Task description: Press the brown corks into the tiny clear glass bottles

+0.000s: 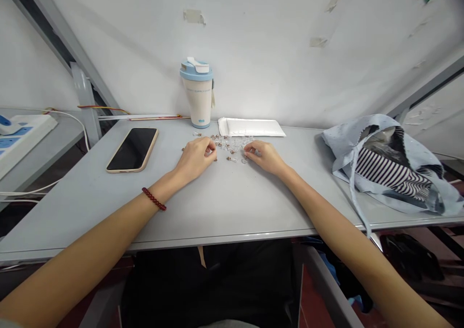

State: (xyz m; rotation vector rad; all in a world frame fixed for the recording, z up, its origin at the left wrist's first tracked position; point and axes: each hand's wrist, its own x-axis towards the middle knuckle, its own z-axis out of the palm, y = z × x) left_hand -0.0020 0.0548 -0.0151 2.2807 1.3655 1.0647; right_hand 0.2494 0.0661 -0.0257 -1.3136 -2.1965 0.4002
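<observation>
Tiny clear glass bottles with brown corks (232, 145) lie in a loose heap on the grey table (232, 197). My left hand (196, 156) rests at the heap's left side, thumb and fingers pinched together. A small brown bit shows beside its fingertips, but what the pinch holds is hidden. At the right side, my right hand (266, 156) has its thumb and forefinger closed at a tiny clear bottle (244, 160). One corked bottle (232, 159) lies on its side between my hands, apart from the heap. Another (196, 134) lies beyond my left hand.
A cup with a blue lid (198, 93) stands against the wall, beside a white padded envelope (252, 127). A phone (133, 149) lies to the left. On the right slumps a light-blue cloth bag (344, 149), its strap over the table edge. A power strip (25, 137) sits far left.
</observation>
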